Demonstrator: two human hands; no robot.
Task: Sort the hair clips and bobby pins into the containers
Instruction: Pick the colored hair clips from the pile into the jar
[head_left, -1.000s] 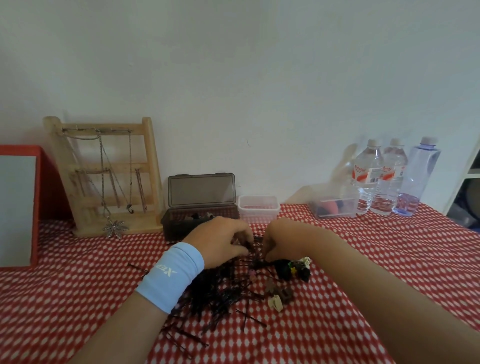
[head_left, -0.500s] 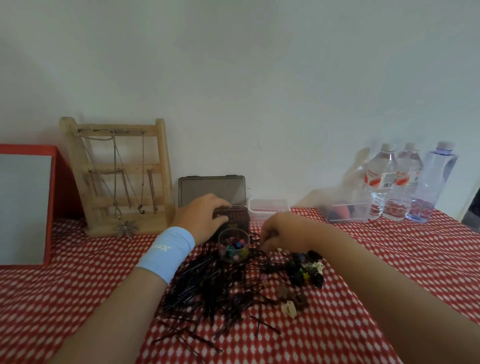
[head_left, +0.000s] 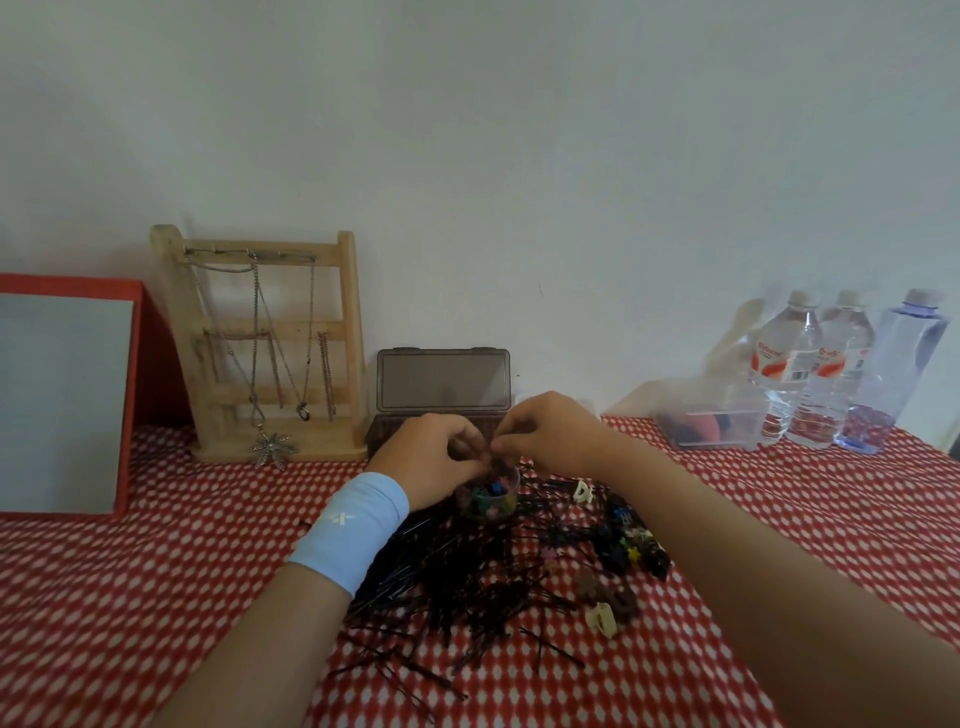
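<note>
Bobby pins (head_left: 467, 582): black, thin, large tangled pile lying flat; strays scattered along near edge.
Round clear cup (head_left: 491, 501): upright at far edge of pile, holds small multicoloured clips.
Dark translucent box (head_left: 441, 379): behind cup, lid open and standing upright.
Cream claw clip (head_left: 582, 491): just right of cup.
Dark clips (head_left: 634, 551): cluster right of pile, one with yellow flower.
Brown clips (head_left: 610, 597) and second cream clip (head_left: 601, 618): nearer, touching each other.

— Where are the hands?
— The left hand (head_left: 431, 457) and right hand (head_left: 553, 434) meet ahead, both forearms reaching in from below.
— And the fingers (head_left: 511, 442)?
— Curled on both, tips touching; anything pinched between them is hidden.
</note>
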